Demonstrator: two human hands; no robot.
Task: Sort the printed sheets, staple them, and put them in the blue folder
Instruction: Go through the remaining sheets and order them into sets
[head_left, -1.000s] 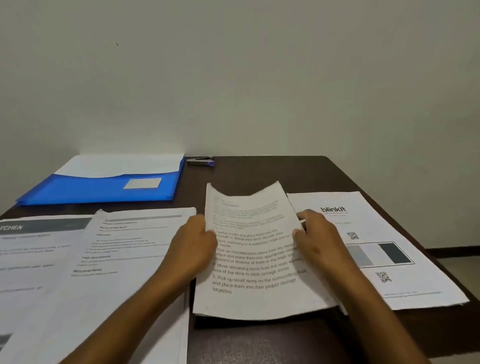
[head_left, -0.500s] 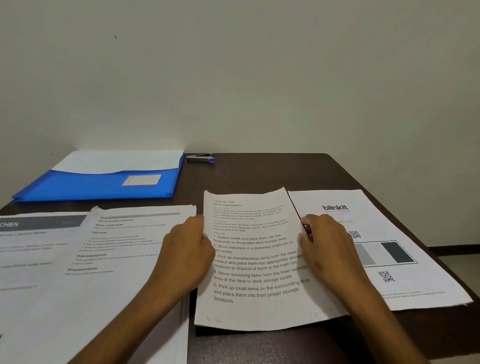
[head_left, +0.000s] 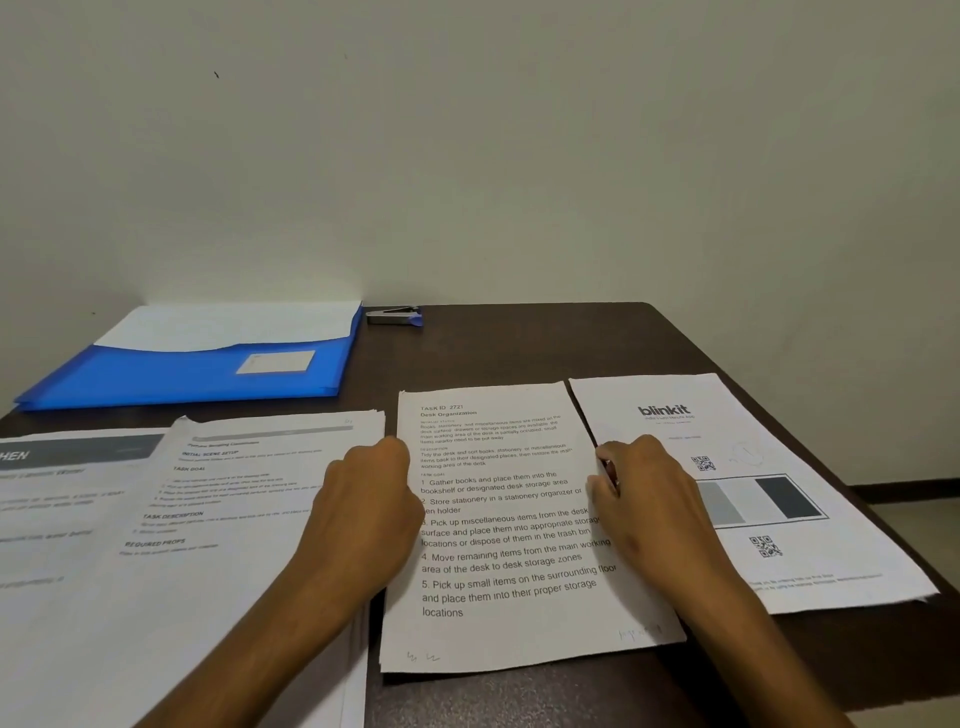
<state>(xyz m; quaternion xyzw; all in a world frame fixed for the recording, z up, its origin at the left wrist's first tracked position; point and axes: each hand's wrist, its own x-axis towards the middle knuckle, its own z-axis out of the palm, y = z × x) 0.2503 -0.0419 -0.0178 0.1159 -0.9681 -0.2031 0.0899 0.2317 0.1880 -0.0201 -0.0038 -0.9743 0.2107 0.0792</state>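
Note:
A printed sheet headed "Desk Organization" (head_left: 498, 525) lies flat on the dark table between my hands. My left hand (head_left: 371, 499) has its fingers curled at the sheet's left edge. Over on the right edge, my right hand (head_left: 644, 499) pinches the same sheet. A "blinkit" sheet (head_left: 748, 488) with QR codes lies to the right, partly under my right hand. To the left, a stack of printed sheets (head_left: 239, 499) overlaps another sheet with a grey header (head_left: 67, 499). The blue folder (head_left: 208, 374) lies at the back left with white paper in it. A small stapler (head_left: 395, 315) sits beside it.
The dark brown table (head_left: 519, 343) stands against a plain wall; its right edge runs just past the blinkit sheet, with floor beyond. Bare tabletop shows between the folder and the sheets.
The middle sheet was lifted and curled at its top; it has been lowered and now lies flat on the table. Both hands stay at its side edges.

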